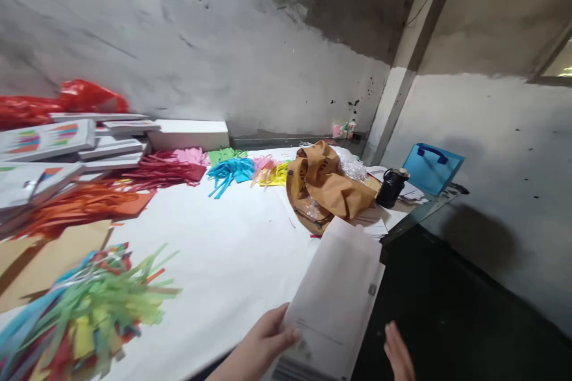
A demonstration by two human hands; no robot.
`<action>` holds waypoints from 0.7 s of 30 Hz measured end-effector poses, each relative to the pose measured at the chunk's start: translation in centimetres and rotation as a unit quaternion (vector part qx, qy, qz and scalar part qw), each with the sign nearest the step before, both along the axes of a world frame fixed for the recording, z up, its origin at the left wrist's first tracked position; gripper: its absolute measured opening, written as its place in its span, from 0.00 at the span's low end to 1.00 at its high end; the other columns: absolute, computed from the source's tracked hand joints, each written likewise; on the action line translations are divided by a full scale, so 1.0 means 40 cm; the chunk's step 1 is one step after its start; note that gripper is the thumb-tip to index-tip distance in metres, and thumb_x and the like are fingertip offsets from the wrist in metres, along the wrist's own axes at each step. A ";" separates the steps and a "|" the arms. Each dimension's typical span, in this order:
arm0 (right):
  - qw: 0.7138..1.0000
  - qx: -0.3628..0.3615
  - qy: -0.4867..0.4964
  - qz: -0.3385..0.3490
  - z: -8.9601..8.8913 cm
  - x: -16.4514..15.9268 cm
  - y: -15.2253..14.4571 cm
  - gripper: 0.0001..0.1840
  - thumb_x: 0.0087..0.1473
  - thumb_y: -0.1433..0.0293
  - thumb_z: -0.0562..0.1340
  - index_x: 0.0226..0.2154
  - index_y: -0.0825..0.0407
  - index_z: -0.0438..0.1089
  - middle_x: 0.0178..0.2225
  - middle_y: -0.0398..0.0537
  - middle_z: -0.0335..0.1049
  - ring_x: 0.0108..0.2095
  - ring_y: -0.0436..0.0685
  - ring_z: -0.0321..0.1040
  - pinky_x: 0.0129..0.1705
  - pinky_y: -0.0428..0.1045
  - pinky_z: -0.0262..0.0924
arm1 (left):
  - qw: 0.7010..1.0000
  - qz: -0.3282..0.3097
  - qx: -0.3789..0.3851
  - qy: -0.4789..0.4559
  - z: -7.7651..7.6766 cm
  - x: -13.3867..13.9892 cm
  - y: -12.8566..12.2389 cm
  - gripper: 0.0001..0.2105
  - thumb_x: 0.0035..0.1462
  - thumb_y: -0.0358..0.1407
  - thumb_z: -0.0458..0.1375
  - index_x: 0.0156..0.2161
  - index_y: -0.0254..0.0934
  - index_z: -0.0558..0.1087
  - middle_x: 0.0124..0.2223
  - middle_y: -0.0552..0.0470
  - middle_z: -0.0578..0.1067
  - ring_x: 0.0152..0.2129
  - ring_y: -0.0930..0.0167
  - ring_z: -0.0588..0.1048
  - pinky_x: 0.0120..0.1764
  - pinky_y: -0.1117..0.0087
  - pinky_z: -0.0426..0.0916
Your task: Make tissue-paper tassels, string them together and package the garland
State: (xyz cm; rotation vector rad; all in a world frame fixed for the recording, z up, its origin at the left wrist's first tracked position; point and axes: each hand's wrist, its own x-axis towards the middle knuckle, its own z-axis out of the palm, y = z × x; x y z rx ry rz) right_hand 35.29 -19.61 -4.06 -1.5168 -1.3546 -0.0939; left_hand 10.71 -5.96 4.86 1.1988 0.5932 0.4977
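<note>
My left hand [270,342] grips a flat white package [333,297] by its near left edge, thumb on top. It looks like a white box or envelope with small printing, a dark mark on its right side and a dark striped band at the near end. The package is tilted over the table's right edge. To its right, my right hand [398,352] is apart from it, partly out of frame, with its visible fingers stretched out and nothing seen in them. Just beyond the package lies a crumpled brown bag [330,184].
On the white-covered table [223,244] lie bundled multicoloured strips [98,309], orange strips [84,205], blue strips [232,172] and stacked white boxes [49,140]. Farther right are a black wrapped item [392,187] and a blue bag [433,168]. A wall stands behind.
</note>
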 end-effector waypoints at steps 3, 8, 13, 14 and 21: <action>0.977 -0.027 0.191 0.085 0.055 -0.084 0.070 0.44 0.64 0.53 0.56 0.71 0.44 0.31 0.53 0.61 0.72 0.49 0.67 0.76 0.41 0.60 0.76 | 0.995 0.022 0.062 0.072 -0.009 -0.147 -0.041 0.20 0.52 0.49 0.67 0.45 0.38 0.80 0.43 0.48 0.80 0.45 0.56 0.73 0.49 0.61 0.68; 0.897 -0.067 0.334 0.281 0.092 -0.360 0.182 0.45 0.63 0.55 0.61 0.70 0.46 0.36 0.45 0.55 0.78 0.43 0.63 0.78 0.41 0.55 0.75 | 0.977 0.213 -0.003 -0.002 0.052 -0.352 -0.063 0.30 0.40 0.51 0.73 0.48 0.38 0.78 0.45 0.45 0.80 0.45 0.54 0.74 0.47 0.59 0.70; 0.932 0.028 0.188 0.310 0.118 -0.505 0.262 0.41 0.61 0.58 0.63 0.69 0.41 0.44 0.54 0.58 0.70 0.48 0.65 0.74 0.46 0.61 0.72 | 0.926 0.351 0.103 0.096 0.176 -0.515 -0.100 0.16 0.52 0.48 0.67 0.36 0.34 0.81 0.36 0.48 0.79 0.37 0.61 0.73 0.43 0.65 0.69; 0.942 0.092 0.135 0.295 0.140 -0.515 0.282 0.41 0.60 0.62 0.64 0.69 0.40 0.45 0.58 0.58 0.65 0.53 0.67 0.70 0.50 0.63 0.70 | 0.922 0.350 0.121 0.115 0.189 -0.535 -0.115 0.16 0.53 0.47 0.65 0.36 0.34 0.81 0.37 0.49 0.79 0.38 0.61 0.72 0.43 0.65 0.69; 0.878 0.138 -0.091 0.450 0.303 -0.588 0.375 0.29 0.62 0.74 0.60 0.63 0.40 0.61 0.53 0.55 0.67 0.53 0.66 0.66 0.48 0.61 0.70 | 0.953 0.300 -0.037 0.009 0.125 -0.564 -0.168 0.18 0.44 0.43 0.70 0.41 0.37 0.81 0.37 0.52 0.79 0.36 0.65 0.74 0.42 0.68 0.66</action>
